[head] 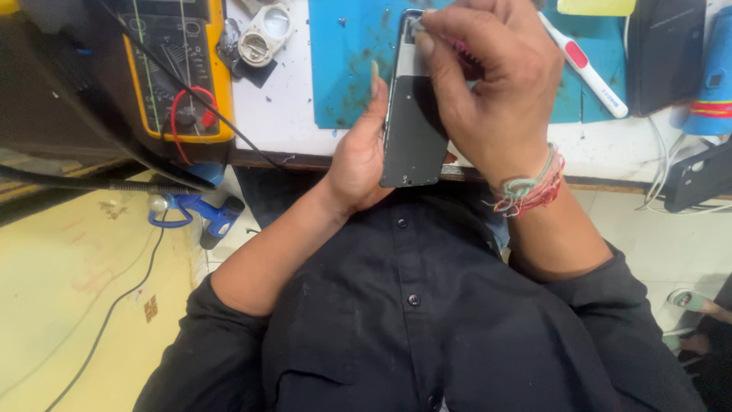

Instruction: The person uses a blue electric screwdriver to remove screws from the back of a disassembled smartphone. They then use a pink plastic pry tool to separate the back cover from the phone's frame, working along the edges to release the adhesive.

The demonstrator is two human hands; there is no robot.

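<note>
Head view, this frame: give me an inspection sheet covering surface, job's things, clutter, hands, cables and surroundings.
Surface: white bench with a stained blue mat.
Job's things: opened phone, back facing up, held above the bench edge.
Clutter: yellow multimeter, round loupe, white and red tool, black box, dark phone.
Hands: left hand cradles the phone; right hand pinches at its top end, thread bands on the wrist.
Cables: red and black multimeter leads; white cables at the bench's right.
Surroundings: blue tool below the bench; another person's sandalled foot.
</note>
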